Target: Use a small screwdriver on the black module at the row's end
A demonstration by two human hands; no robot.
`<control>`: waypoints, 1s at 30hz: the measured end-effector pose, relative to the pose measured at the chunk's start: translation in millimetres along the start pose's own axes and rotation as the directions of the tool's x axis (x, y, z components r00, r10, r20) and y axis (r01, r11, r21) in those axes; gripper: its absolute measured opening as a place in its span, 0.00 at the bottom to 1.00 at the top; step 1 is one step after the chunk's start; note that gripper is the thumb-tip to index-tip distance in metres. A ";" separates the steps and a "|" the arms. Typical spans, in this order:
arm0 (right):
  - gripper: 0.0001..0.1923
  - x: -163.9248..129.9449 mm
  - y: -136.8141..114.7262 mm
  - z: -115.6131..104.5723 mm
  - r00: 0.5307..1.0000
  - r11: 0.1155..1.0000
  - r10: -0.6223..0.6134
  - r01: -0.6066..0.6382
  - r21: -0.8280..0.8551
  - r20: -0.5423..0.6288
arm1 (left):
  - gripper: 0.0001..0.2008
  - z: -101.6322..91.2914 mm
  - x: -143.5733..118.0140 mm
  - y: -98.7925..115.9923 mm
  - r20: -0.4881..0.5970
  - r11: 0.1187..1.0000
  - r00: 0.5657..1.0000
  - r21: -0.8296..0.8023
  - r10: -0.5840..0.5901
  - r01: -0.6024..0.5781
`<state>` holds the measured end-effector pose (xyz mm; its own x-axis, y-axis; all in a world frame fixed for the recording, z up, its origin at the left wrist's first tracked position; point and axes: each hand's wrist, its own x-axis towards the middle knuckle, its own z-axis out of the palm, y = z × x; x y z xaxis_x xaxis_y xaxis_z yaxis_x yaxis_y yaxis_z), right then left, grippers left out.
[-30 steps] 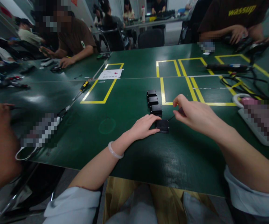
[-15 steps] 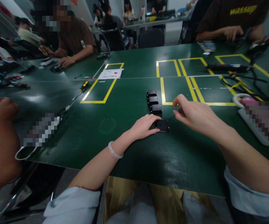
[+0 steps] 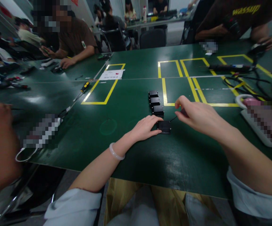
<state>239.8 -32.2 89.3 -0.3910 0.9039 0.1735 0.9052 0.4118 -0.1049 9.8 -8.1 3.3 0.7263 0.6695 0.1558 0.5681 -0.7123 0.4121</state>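
A small black box (image 3: pixel 164 126) lies on the green table (image 3: pixel 131 150) right in front of me. My left hand (image 3: pixel 145 128) rests flat on the table with its fingertips pressed against the box's left side. My right hand (image 3: pixel 197 115) hovers to the right of the box, fingers pinched on a small dark tool whose thin tip (image 3: pixel 173 119) points at the box's top right corner. Behind it, three more black boxes (image 3: pixel 155 101) stand in a row running away from me.
Yellow tape rectangles (image 3: pixel 173 67) mark the table. A screwdriver (image 3: pixel 82 89) and a white card (image 3: pixel 111 74) lie at the left middle. Black cables (image 3: pixel 241 82) and a white tray (image 3: pixel 249 117) sit at the right. Other people work at the far and left sides.
My two hands have barely moved. The person at the far right has lifted an arm off the table, and the arm at my left edge has shifted.
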 end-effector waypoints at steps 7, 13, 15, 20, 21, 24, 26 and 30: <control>0.14 0.5 -2.8 -0.7 1.000 0.999 0.028 -0.028 -0.045 -0.005 | 0.19 -1.0 0.2 1.2 0.003 1.000 1.000 -0.004 -0.003 0.003; 0.11 0.3 0.0 -1.2 1.000 1.000 0.014 -0.014 -0.010 0.002 | 0.19 -0.9 0.3 0.9 0.008 1.000 1.000 -0.008 -0.006 0.006; 0.12 0.2 0.9 -0.6 1.000 1.000 0.015 -0.015 0.011 -0.007 | 0.19 -0.6 0.4 0.8 0.011 1.000 1.000 -0.008 -0.010 0.010; 0.13 0.5 0.1 0.2 1.000 1.000 0.012 -0.011 0.028 -0.014 | 0.19 0.0 0.2 0.8 0.007 1.000 1.000 -0.010 -0.010 0.010; 0.13 0.5 -0.4 0.1 1.000 1.000 0.015 -0.015 0.023 -0.016 | 0.19 0.0 0.1 0.8 0.006 1.000 1.000 -0.009 -0.010 0.010; 0.14 0.6 -1.4 0.0 0.999 0.999 0.030 -0.031 -0.013 -0.019 | 0.19 -0.1 0.0 0.8 0.006 1.000 1.000 -0.008 -0.012 0.012; 0.14 0.7 -1.0 0.3 0.999 0.998 0.038 -0.038 -0.040 -0.011 | 0.19 -0.2 0.1 0.8 0.007 1.000 1.000 -0.009 -0.012 0.012; 0.12 0.9 1.0 1.6 1.000 1.000 0.020 -0.020 -0.012 -0.008 | 0.19 -0.4 0.3 0.5 0.008 1.000 1.000 -0.010 -0.005 0.005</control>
<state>240.0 -30.8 87.9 -0.3716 0.9110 0.1790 0.9148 0.3922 -0.0964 10.1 -8.1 3.9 0.7263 0.6715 0.1468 0.5682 -0.7067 0.4215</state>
